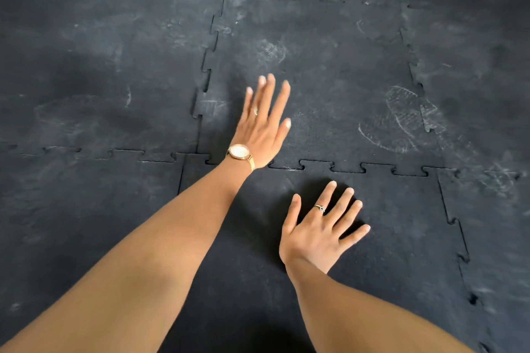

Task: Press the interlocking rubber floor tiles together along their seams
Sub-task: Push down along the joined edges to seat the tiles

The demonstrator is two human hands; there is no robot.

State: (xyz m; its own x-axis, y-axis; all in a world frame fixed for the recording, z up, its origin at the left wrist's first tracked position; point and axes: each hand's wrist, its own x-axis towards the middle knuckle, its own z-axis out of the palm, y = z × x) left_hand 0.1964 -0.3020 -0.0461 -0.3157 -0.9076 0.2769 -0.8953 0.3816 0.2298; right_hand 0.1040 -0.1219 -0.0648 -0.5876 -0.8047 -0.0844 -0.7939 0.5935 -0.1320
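Observation:
Dark rubber floor tiles with jigsaw edges fill the head view. My left hand (262, 123), with a gold watch on its wrist, is stretched out flat and blurred over the middle tile (329, 71), its wrist above the toothed seam (347, 167) that runs left to right. My right hand (321, 226) rests flat on the near tile (401, 223) just below that seam, fingers spread, a ring on one finger. Neither hand holds anything. Another seam (205, 74) runs away from me to the left of my left hand, with small gaps at its teeth.
Dusty shoe prints (401, 120) mark the middle tile. More tiles lie to the left (86, 66) and right (481, 51). A seam (456, 232) runs down the right side of the near tile, with dark gaps near the bottom.

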